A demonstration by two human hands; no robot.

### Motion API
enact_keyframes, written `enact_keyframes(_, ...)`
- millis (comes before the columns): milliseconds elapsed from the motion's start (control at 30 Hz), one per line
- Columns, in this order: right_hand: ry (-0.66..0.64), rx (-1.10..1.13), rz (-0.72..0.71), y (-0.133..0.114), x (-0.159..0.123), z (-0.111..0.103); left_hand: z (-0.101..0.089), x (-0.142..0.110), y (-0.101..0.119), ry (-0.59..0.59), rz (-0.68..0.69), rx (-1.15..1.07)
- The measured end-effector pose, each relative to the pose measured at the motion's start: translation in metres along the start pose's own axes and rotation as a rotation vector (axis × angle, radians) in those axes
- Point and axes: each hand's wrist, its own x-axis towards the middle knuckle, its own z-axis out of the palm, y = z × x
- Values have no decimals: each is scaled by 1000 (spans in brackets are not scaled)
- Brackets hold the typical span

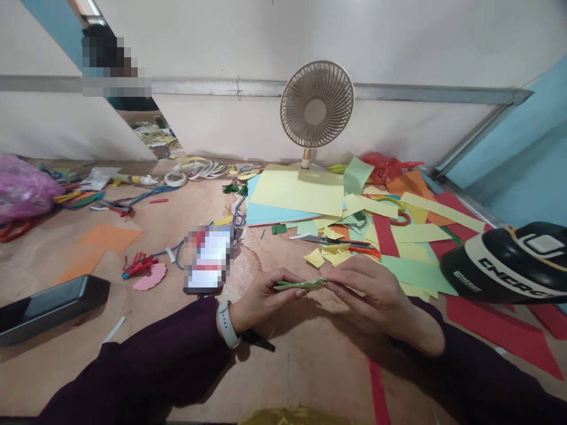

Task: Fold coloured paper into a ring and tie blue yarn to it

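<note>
A dark plum sleeve [168, 354] covers the left arm from about eight o'clock, creased along its length, and ends just behind a pale watch band [228, 324] at seven o'clock. The band is smooth, with a row of small dark holes and rounded edges; its watch face is out of sight. At four o'clock, the right sleeve [482, 372] is the same plain, dark plum.

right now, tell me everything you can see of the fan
The fan has a round, beige, plastic-looking cage with curved ribs and a plain central disc, on a short stem. It stands upright at the back of the table, facing the camera. The pale yellow sheet partly hides its base; whether they touch is unclear.
</note>
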Motion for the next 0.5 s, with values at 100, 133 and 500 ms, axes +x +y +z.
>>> enact_keyframes(100,-17,-12,-44,-1,1,-2,0,0,0,16,11,-3)
enact_keyframes(133,-22,-20,-64,-1,2,-3,0,1,0,20,17,-4)
enact_keyframes(500,-36,-116,-194,4,0,-1,-1,2,-1,28,21,-27)
